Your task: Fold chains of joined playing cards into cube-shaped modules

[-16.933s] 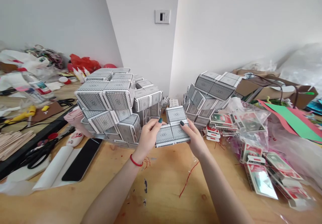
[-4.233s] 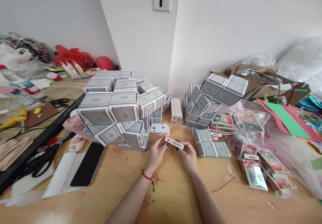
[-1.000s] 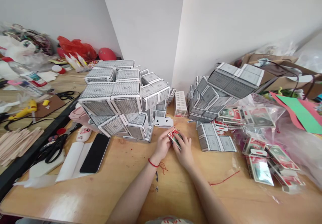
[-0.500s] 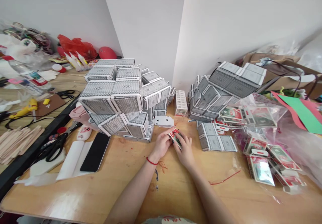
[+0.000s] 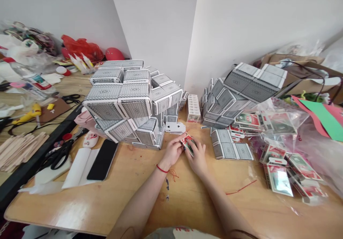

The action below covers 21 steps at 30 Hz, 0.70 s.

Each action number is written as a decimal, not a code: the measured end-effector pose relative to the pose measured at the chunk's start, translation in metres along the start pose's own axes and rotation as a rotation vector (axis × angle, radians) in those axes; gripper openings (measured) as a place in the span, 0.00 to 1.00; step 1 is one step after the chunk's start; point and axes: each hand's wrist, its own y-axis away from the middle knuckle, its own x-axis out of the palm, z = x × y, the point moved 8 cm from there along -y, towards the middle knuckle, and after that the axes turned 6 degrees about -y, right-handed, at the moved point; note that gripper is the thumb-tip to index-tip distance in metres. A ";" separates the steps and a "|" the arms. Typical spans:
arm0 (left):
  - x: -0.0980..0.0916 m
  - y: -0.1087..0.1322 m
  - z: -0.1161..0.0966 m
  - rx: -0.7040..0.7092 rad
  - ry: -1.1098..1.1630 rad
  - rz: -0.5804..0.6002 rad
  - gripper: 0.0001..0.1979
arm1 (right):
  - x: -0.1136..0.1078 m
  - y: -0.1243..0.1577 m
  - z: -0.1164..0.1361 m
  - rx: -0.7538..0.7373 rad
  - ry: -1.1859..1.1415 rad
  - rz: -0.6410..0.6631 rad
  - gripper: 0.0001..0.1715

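Low over the middle of the table, both my hands are around a small red and green playing card box (image 5: 188, 142). My left hand (image 5: 173, 152), with a red string bracelet at the wrist, grips its left end. My right hand (image 5: 197, 157) lies over the right side, its fingers closed on the box and hiding part of it. Just beyond sits a stack of playing cards (image 5: 175, 127), face up, a two of spades on top. To the right, a few grey-patterned card blocks (image 5: 227, 145) lie joined together.
Large structures of grey-patterned card blocks stand at left (image 5: 120, 103) and right (image 5: 230, 96). A phone (image 5: 102, 160) and black scissors (image 5: 60, 155) lie on the left. Red and green card boxes (image 5: 278, 178) and plastic wrap cover the right. A glue gun (image 5: 30, 112) rests far left.
The camera view has shifted slightly. My hands stay around the card box in nearly the same place, with only a small shift of the right fingers.
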 end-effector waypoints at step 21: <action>-0.003 -0.001 0.006 -0.032 0.166 -0.128 0.17 | -0.003 -0.003 -0.004 0.032 -0.113 -0.020 0.20</action>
